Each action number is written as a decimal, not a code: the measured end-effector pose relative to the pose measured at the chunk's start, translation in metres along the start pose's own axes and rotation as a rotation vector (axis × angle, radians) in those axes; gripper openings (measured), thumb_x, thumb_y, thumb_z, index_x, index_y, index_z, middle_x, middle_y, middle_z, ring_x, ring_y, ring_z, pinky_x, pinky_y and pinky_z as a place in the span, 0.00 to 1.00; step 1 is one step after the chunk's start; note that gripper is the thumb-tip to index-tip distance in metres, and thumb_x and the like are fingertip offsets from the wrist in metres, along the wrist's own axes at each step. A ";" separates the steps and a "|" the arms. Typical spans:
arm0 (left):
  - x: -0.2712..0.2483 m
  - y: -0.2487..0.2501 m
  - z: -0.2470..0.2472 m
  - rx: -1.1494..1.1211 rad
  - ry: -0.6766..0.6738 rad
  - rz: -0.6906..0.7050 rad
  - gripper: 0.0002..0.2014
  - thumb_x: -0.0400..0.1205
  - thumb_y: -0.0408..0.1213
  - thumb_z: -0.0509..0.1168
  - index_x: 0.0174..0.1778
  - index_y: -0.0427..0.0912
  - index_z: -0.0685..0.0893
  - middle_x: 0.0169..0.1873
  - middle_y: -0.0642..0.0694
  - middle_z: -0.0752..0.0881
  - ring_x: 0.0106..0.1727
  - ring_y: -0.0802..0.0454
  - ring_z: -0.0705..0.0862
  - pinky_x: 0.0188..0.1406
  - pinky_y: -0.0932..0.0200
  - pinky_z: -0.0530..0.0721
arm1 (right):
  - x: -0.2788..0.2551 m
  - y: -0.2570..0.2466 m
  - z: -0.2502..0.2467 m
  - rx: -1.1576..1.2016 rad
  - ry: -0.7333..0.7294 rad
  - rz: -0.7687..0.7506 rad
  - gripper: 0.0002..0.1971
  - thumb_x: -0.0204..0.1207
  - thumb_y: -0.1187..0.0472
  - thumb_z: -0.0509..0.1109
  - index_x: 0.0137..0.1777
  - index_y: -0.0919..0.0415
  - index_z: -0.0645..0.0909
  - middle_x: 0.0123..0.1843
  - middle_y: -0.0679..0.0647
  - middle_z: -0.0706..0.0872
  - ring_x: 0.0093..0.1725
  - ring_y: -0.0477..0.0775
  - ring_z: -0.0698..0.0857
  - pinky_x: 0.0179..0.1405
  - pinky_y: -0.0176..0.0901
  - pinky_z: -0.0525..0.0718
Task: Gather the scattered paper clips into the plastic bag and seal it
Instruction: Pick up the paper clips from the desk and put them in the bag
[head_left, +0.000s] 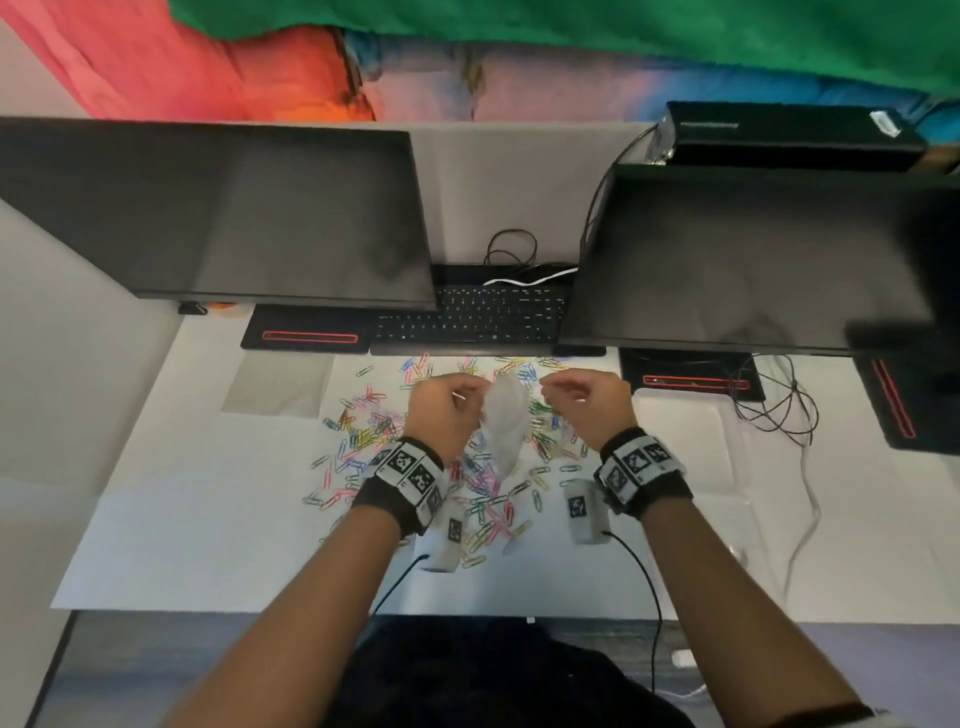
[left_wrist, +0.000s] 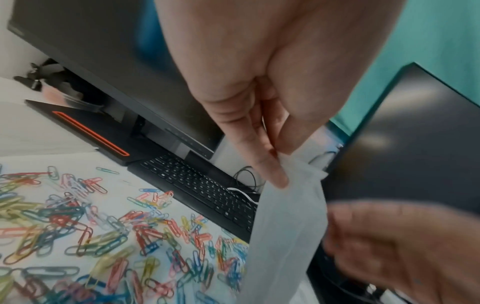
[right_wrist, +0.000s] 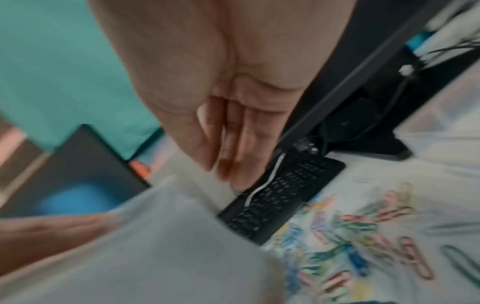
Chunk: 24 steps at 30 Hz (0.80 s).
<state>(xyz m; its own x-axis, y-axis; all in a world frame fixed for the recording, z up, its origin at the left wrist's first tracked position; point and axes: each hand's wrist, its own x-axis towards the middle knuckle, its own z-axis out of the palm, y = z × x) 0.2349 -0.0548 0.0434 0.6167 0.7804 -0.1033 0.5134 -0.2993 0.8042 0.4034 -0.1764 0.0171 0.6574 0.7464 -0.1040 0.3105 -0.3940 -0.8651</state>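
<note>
Many coloured paper clips (head_left: 374, 431) lie scattered over the white table (head_left: 182, 519) beneath both hands. My left hand (head_left: 480, 397) pinches the top edge of a translucent white plastic bag (head_left: 504, 421), which hangs down limp above the clips. In the left wrist view its thumb and fingers (left_wrist: 275, 174) pinch the bag (left_wrist: 285, 226) at its upper rim, with clips (left_wrist: 78, 226) on the table below. My right hand (head_left: 550, 387) hovers just right of the bag, fingers loosely bent, holding nothing. The blurred right wrist view shows its fingers (right_wrist: 233, 156) nearly straight above the bag (right_wrist: 155, 246).
Two dark monitors (head_left: 234, 218) (head_left: 753, 260) stand at the back with a black keyboard (head_left: 472, 317) between them. Cables (head_left: 774, 405) trail at the right. A grey flat sheet (head_left: 275, 384) lies at the left. The table's front edge (head_left: 311, 613) is near my body.
</note>
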 end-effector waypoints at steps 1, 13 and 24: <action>0.004 -0.002 -0.005 -0.037 0.024 -0.028 0.06 0.82 0.33 0.69 0.48 0.43 0.92 0.32 0.51 0.90 0.28 0.57 0.87 0.32 0.65 0.85 | 0.011 0.014 -0.001 -0.097 0.040 0.044 0.10 0.75 0.61 0.74 0.55 0.56 0.88 0.54 0.52 0.90 0.49 0.46 0.88 0.56 0.40 0.86; 0.051 -0.024 -0.044 -0.027 0.055 -0.032 0.06 0.82 0.40 0.69 0.50 0.46 0.92 0.33 0.52 0.90 0.30 0.59 0.87 0.32 0.68 0.85 | 0.094 0.086 0.077 -0.609 -0.076 0.383 0.37 0.83 0.44 0.56 0.84 0.63 0.47 0.85 0.66 0.48 0.83 0.66 0.50 0.82 0.59 0.55; 0.076 -0.042 -0.050 -0.035 -0.026 0.059 0.06 0.82 0.36 0.69 0.50 0.45 0.92 0.33 0.54 0.90 0.31 0.62 0.88 0.38 0.68 0.88 | 0.090 0.069 0.108 -0.908 -0.137 0.032 0.20 0.75 0.64 0.67 0.68 0.62 0.74 0.67 0.60 0.77 0.64 0.61 0.77 0.60 0.51 0.84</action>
<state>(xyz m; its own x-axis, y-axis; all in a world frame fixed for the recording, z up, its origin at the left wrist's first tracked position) 0.2307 0.0439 0.0312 0.6610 0.7471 -0.0701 0.4548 -0.3246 0.8293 0.4104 -0.0784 -0.1047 0.6057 0.7623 -0.2281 0.7519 -0.6422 -0.1493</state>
